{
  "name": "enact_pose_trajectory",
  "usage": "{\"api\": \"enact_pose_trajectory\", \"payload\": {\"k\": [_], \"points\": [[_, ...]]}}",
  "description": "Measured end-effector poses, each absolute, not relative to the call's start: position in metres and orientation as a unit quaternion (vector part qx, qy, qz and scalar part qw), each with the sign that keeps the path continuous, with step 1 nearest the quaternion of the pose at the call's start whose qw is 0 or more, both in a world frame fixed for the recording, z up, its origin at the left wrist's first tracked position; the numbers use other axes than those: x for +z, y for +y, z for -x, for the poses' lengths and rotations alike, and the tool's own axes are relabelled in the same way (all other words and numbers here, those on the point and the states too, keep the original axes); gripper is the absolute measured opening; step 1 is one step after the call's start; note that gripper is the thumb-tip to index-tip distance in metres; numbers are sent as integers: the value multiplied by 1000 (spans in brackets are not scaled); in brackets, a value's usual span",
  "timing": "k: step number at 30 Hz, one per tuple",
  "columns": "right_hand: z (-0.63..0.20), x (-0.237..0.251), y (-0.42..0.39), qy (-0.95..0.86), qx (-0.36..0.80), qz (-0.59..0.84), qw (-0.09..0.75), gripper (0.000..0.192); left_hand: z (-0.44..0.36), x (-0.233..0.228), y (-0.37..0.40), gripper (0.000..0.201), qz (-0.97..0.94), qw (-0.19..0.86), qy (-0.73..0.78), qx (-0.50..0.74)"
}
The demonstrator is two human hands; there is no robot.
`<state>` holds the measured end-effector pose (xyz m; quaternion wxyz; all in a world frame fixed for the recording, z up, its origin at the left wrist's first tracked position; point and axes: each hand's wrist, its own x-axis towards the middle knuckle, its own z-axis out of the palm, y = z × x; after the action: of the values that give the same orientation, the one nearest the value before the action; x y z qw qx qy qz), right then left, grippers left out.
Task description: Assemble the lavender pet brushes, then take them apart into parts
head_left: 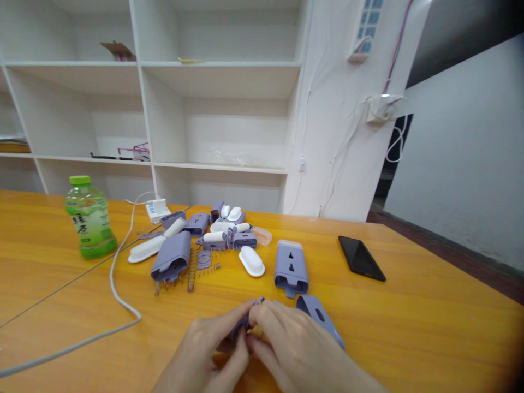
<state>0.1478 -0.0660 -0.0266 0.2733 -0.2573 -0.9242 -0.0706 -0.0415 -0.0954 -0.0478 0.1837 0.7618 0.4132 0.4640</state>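
Observation:
My left hand [219,344] and my right hand [284,341] meet at the front of the table, fingers closed around a small purple plastic part [242,326]. Most of that part is hidden by my fingers, so its exact kind cannot be made out. A purple hollow housing [321,318] lies just behind my right hand, partly covered by it. Farther back a second purple housing [291,267] with two dark slots lies flat. To its left rests a white oval cap [251,261].
Several purple housings [174,254], white rollers [215,237] and springs [191,278] are heaped behind my hands. A green bottle [90,218] and a white cable [117,289] are at left, a black phone [361,258] at right. White shelves [221,68] stand behind the table.

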Motion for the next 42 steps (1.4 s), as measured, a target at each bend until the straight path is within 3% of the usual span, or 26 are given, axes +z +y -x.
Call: {"api": "enact_pose_trajectory", "payload": {"k": [10,16,23,42], "points": [[-148,-18,-70,-890,-232,208,332,47,43,-51,-90,35,-712,237,454,480],[-151,-21,-67,-886,-239,202,343,41,42,-55,-89,28,-703,249,456,486],[-155,-19,-68,-887,-267,202,317,38,39,-61,-87,40,-670,385,399,492],[-150,-21,-70,-882,-313,187,299,37,41,-68,-89,48,-610,518,301,518]]}}
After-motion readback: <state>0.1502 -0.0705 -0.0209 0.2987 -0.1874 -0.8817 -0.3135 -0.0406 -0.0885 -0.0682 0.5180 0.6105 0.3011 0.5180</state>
